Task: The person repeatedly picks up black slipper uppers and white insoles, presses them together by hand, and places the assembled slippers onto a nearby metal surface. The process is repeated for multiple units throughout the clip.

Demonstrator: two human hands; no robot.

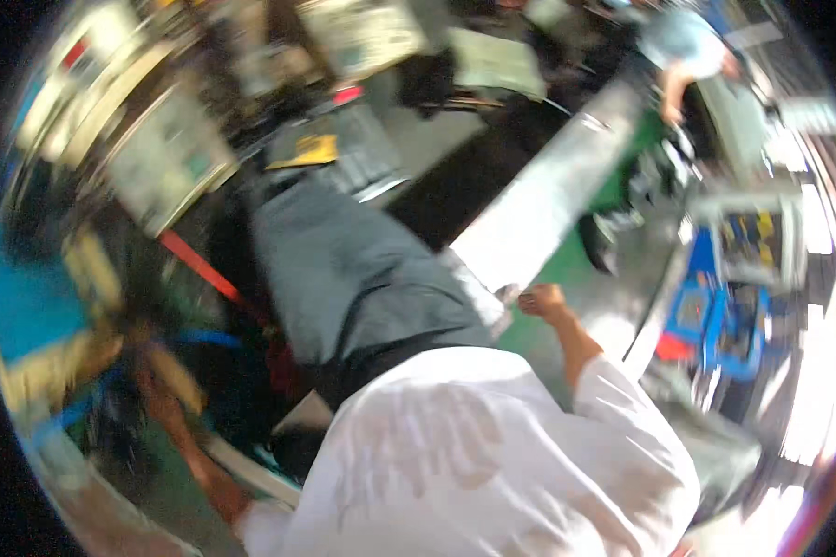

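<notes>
My right hand (542, 301) is held beside the near end of a long pale metal bench top (529, 218). Its fingers are curled closed. A small greyish bit shows at the fingertips, too blurred to name, and I cannot tell whether the hand touches the bench. On the far left my left hand (145, 360) reaches down among dark machine parts, next to a yellowish bar (178, 379). Motion smears its fingers, so its grip does not show.
Pale machine boxes (172, 158) stand at the upper left, near a red bar (200, 265). A yellow item (305, 150) lies on a grey surface ahead. Another person (683, 51) works at the bench's far end. Blue frames (706, 311) and a grey crate (751, 237) stand right.
</notes>
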